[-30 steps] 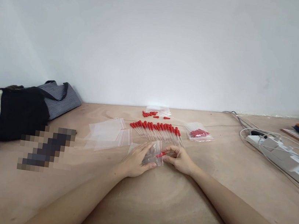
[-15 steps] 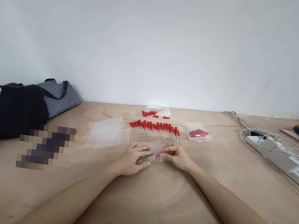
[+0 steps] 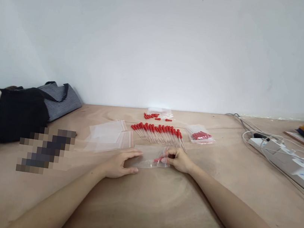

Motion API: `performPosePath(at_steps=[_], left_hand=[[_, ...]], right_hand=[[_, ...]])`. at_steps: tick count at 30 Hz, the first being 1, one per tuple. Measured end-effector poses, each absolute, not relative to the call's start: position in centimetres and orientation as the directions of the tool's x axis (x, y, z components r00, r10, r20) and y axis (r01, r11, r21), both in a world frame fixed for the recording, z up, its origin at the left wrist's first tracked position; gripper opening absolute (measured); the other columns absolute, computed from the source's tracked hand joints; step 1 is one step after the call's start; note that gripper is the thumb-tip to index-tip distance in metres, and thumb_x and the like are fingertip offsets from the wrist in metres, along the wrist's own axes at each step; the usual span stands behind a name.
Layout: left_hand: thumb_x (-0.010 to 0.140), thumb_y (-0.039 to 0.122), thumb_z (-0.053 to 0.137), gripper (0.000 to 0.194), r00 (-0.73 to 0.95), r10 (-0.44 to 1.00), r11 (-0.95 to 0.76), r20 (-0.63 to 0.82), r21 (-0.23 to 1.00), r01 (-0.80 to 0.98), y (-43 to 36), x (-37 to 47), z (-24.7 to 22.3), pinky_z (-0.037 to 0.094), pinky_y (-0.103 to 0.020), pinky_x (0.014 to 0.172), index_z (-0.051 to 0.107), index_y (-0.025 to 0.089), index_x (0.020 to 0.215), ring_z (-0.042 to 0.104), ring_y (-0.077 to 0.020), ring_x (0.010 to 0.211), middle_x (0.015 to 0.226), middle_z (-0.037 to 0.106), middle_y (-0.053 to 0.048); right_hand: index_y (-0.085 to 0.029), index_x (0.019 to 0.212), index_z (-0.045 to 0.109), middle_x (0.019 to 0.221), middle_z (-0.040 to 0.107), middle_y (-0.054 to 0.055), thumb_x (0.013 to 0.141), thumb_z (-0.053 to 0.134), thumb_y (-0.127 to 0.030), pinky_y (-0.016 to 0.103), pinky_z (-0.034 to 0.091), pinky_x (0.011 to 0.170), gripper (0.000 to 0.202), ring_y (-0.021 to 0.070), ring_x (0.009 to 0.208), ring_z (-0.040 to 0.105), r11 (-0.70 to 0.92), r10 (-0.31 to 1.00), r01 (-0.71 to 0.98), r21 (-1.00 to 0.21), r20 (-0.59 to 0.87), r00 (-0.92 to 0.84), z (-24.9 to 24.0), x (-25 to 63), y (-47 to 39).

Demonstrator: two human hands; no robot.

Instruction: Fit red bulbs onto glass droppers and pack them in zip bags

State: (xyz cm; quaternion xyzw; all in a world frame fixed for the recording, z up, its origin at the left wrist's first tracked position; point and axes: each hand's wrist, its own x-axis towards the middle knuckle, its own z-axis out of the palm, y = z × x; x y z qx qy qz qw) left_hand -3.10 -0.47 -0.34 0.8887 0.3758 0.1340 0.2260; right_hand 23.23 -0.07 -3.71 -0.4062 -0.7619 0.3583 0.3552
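Observation:
A clear zip-lock bag (image 3: pixel 145 160) with a red stripe at its mouth lies flat near the table's middle. My right hand (image 3: pixel 179 161) pinches it at the striped right end, and something red, like a dropper's rubber bulb (image 3: pixel 158 159), shows through the plastic by those fingertips. Whether the fingers are inside the mouth I cannot tell. Fingers apart, my left hand (image 3: pixel 119 164) rests at the bag's closed left end. Just behind stands a row of droppers (image 3: pixel 158 130) with red bulbs and thin clear tubes.
Flat zip-lock bags (image 3: pixel 108 134) overlap at the left. A filled bag of droppers (image 3: pixel 200 135) lies to the right, loose red bulbs (image 3: pixel 150 116) at the back. A white power strip (image 3: pixel 284 159) with cables lies far right; a black bag (image 3: pixel 21 116) far left.
My left hand has slid left, off the bag, and its fingers have spread. More of the bag shows now. My right hand keeps its pinch, shifted slightly right.

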Motion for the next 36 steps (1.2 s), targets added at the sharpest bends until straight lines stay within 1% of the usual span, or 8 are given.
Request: performPosePath(at_steps=[6,11,13,15,17,19,27,36], left_hand=[[0.075,0.044,0.053,0.049,0.674,0.73,-0.636,0.113,0.472,0.61,-0.8,-3.4,-0.6,0.031,-0.038,0.097,0.047,0.023,0.118,0.042,-0.0207,0.115,0.122,0.05,-0.004],[0.078,0.04,0.05,0.037,0.694,0.709,-0.664,0.126,0.452,0.596,-0.9,-2.8,-0.7,0.032,-0.037,0.096,0.053,0.026,0.112,0.044,-0.0195,0.112,0.121,0.05,-0.003],[0.081,0.037,0.046,0.032,0.692,0.708,-0.666,0.139,0.457,0.59,-0.9,-2.7,-0.8,0.034,-0.036,0.095,0.054,0.028,0.11,0.045,-0.0182,0.111,0.121,0.05,-0.002],[0.083,0.035,0.043,0.03,0.684,0.712,-0.667,0.159,0.458,0.587,-0.9,-2.6,-0.9,0.035,-0.035,0.093,0.056,0.028,0.108,0.046,-0.0178,0.109,0.119,0.052,-0.003],[0.083,0.035,0.043,0.029,0.682,0.71,-0.675,0.178,0.45,0.585,-0.9,-2.5,-1.0,0.036,-0.035,0.092,0.057,0.027,0.107,0.047,-0.018,0.107,0.117,0.053,-0.003],[0.082,0.035,0.045,0.029,0.68,0.71,-0.679,0.184,0.438,0.59,-0.8,-2.4,-1.1,0.036,-0.035,0.092,0.058,0.027,0.106,0.048,-0.0183,0.106,0.116,0.053,-0.004],[0.081,0.034,0.046,0.029,0.681,0.714,-0.672,0.164,0.433,0.601,-1.0,-2.3,-0.8,0.036,-0.035,0.092,0.057,0.026,0.107,0.048,-0.0181,0.106,0.116,0.053,-0.005],[0.08,0.036,0.047,0.03,0.678,0.72,-0.658,0.152,0.46,0.596,-1.1,-2.3,-0.5,0.035,-0.037,0.093,0.057,0.028,0.107,0.047,-0.0193,0.107,0.116,0.053,-0.003]], right_hand=[[-0.021,0.072,0.069,0.079,0.064,0.003,0.065,0.063,-0.04,0.026,0.042,0.068,0.021,0.0146,0.074,0.057,0.375,0.896,0.375,-0.848,0.228,-0.381,-4.0,22.8,-0.1],[-0.018,0.073,0.068,0.076,0.065,0.003,0.066,0.06,-0.039,0.027,0.043,0.068,0.024,0.0144,0.072,0.057,0.324,0.893,0.281,-0.903,0.194,-0.406,-3.7,23.9,0.1],[-0.016,0.075,0.067,0.075,0.065,0.003,0.067,0.059,-0.036,0.027,0.043,0.067,0.023,0.0144,0.07,0.057,0.274,0.938,0.306,-0.912,0.183,-0.296,-3.4,25.2,0.4],[-0.015,0.073,0.065,0.071,0.064,0.003,0.066,0.058,-0.033,0.026,0.043,0.061,0.02,0.0138,0.064,0.056,0.186,0.982,0.422,-0.887,0.178,-0.057,-3.0,26.7,0.9],[-0.014,0.069,0.061,0.066,0.062,0.003,0.064,0.057,-0.029,0.024,0.042,0.054,0.016,0.0132,0.058,0.055,0.05,0.971,0.547,-0.835,0.169,0.169,-2.6,28.0,1.6],[-0.015,0.065,0.059,0.064,0.061,0.003,0.06,0.058,-0.026,0.024,0.04,0.053,0.013,0.0139,0.058,0.055,-0.053,0.948,0.608,-0.792,0.151,0.28,-2.2,28.8,2.4],[-0.016,0.061,0.056,0.066,0.06,0.008,0.049,0.065,-0.024,0.026,0.04,0.056,0.017,0.0235,0.075,0.057,-0.216,0.911,0.637,-0.74,0.083,0.405,-1.4,27.1,6.2],[-0.013,0.062,0.057,0.052,0.055,0.006,0.048,0.062,-0.014,0.026,0.037,0.045,0.014,0.0226,0.059,0.056,-0.296,0.888,0.561,-0.773,-0.007,0.46,-0.8,26.2,7.7]])
